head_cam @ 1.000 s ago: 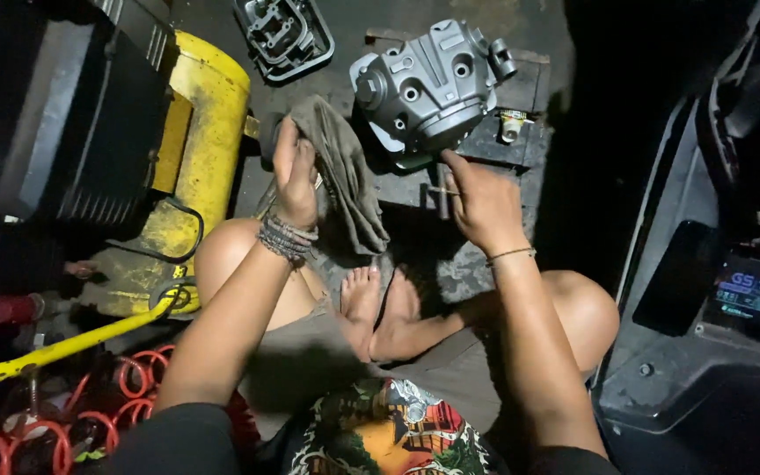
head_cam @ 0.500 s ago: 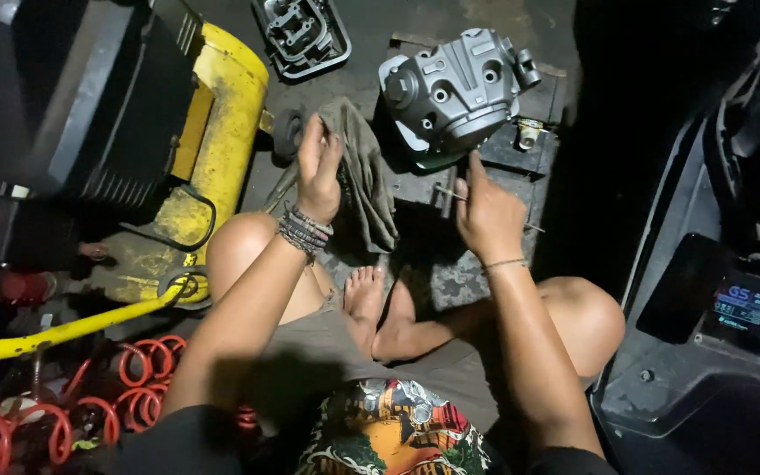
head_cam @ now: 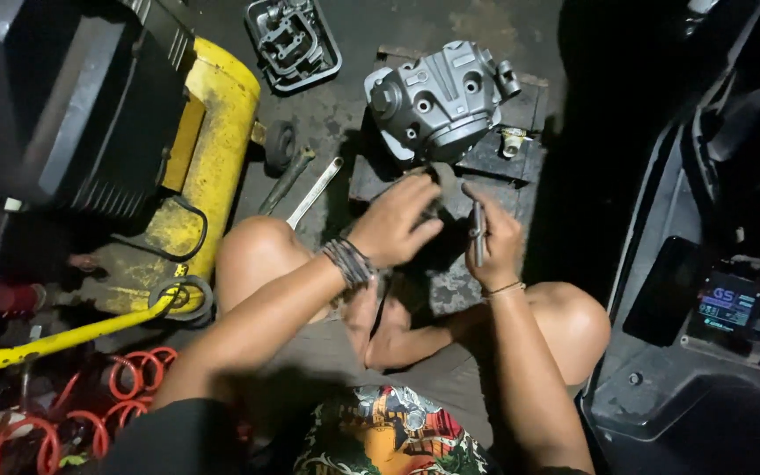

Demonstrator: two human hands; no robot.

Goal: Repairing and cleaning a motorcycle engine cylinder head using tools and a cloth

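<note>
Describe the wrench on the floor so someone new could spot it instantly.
Start at the big yellow compressor tank on the left. Just right of it, on the dark floor by the seated person's raised knee, lies the wrench, slanted towards the grey engine head. It is the bright, flat, silvery tool; the tool beside it is dark and dull.

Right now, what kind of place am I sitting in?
Most likely a motorcycle repair workshop, on its stained concrete floor. A grey engine cylinder head sits before your hands, a wrench lies on the floor, and a yellow air compressor with a coiled red hose stands at your left.
</note>
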